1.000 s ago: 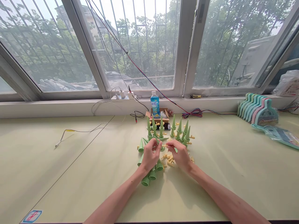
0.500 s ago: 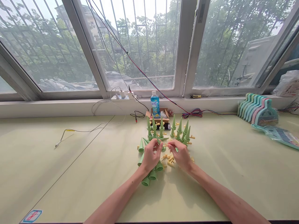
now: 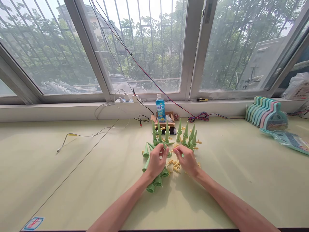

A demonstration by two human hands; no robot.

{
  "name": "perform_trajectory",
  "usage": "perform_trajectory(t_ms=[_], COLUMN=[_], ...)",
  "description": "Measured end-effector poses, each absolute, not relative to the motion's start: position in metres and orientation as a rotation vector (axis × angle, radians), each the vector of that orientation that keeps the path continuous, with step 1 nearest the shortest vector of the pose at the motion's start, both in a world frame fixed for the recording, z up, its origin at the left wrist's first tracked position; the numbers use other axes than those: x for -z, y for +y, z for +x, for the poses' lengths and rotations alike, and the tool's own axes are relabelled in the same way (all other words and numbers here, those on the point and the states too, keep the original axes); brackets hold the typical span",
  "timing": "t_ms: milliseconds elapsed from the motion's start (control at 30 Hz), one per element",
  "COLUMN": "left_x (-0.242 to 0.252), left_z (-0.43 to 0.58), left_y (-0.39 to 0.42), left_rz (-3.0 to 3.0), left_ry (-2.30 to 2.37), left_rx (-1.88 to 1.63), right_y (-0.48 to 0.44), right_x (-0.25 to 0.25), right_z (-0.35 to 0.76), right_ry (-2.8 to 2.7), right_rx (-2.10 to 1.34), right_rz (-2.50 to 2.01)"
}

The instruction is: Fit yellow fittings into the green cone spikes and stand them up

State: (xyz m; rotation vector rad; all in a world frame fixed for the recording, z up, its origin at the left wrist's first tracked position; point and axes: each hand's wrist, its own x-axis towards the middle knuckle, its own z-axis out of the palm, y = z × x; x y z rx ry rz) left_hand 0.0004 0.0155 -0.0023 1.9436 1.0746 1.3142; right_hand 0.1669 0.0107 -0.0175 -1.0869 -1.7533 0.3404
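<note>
My left hand (image 3: 158,158) is closed on a green plastic watering spike (image 3: 169,154), its wide end toward the right hand. Fingers pinched, my right hand (image 3: 185,158) holds a small yellow valve (image 3: 171,150) against the side of that spike; the fingertips hide part of it. Loose yellow valves (image 3: 176,166) lie on the table between my wrists. Several green spikes without valves (image 3: 157,180) lie under and beside my left hand. Behind the hands, green spikes with yellow valves stand upright in a left group (image 3: 167,132) and a right group (image 3: 185,132).
A blue-labelled bottle (image 3: 160,109) stands at a small cardboard box (image 3: 171,123), with a dark phone (image 3: 173,130) before it. Coiled wires (image 3: 202,117) lie behind. A row of pastel dustpan-shaped items (image 3: 265,112) is at the right. A white cable (image 3: 91,135) crosses the table's left.
My hands stay almost in place. The spike in my left hand has tilted slightly, and the yellow valve in my right fingers is still against it.
</note>
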Motion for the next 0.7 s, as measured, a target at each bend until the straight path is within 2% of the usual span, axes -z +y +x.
perform_trajectory(t_ms=[333,700], left_x=[-0.002,0.0005], left_z=[0.0003,-0.0001], left_y=[0.0158,0.0167], left_rz=[1.95,1.963], left_ry=[1.167,1.184], left_rx=[-1.324,-1.299], right_y=[0.0072,0.0104], right_x=[0.0165,0.0192], right_z=[0.1656,0.1655], right_ry=[-1.766,-1.841], right_rx=[-0.43,-0.359], right_rz=[-1.046,-1.016])
